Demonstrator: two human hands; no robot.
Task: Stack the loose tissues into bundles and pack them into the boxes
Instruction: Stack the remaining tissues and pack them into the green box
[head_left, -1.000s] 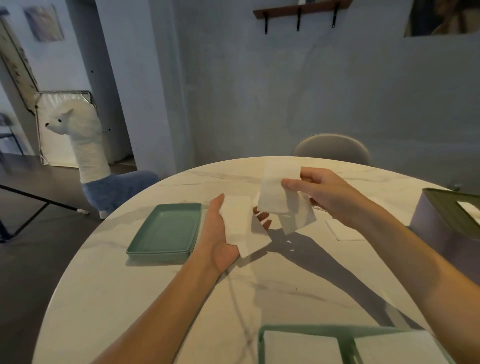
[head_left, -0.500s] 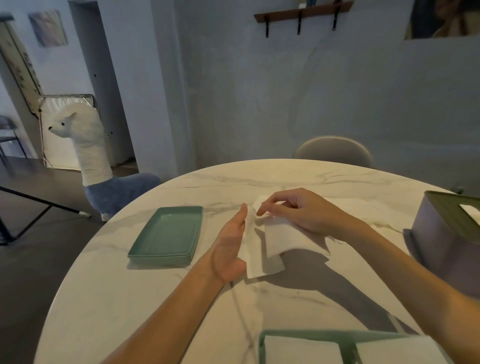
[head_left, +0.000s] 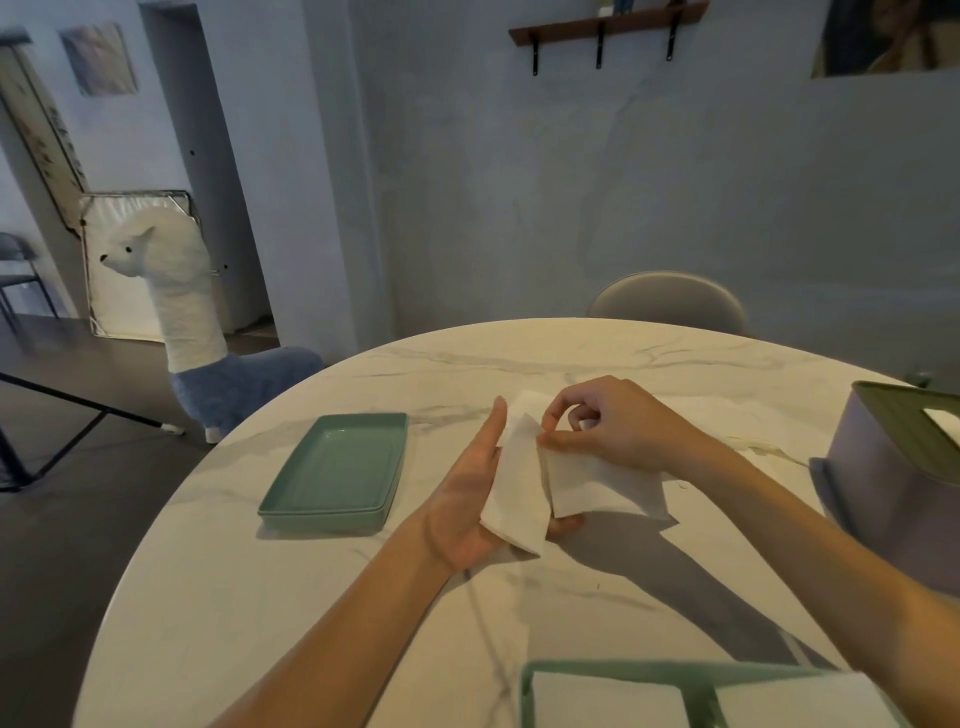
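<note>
- Marble-patterned round table (head_left: 311, 597) filled the head view, with a grey wall, a wall shelf and a chair back (head_left: 667, 299) beyond it.
- Left hand (head_left: 467, 499) lay palm up with fingers straight, supporting a folded tissue (head_left: 517, 493) across the palm; the thumb appeared to show under the tissue's near edge.
- Right hand (head_left: 618, 426) pinched the top corner of a second tissue (head_left: 602, 483) between thumb and forefinger, the other fingers curled; this sheet overlapped the first along its right edge.
- Green tissue box (head_left: 701, 675) sat at the near edge with white tissues in two compartments; a lilac box with a green lid (head_left: 898, 467) stood at the right.
- Green tray (head_left: 337, 467) rested to the left of the hands, apart from them.
- Judgement: the step was laying one sheet squarely on the other. It would go best if the corners were matched before the pinch was released, and the palm kept level.
- Near box was cut off by the frame; the lilac box's contents showed only through its slot. Further loose sheets behind the right hand were faint against the marble and could not be counted.
</note>
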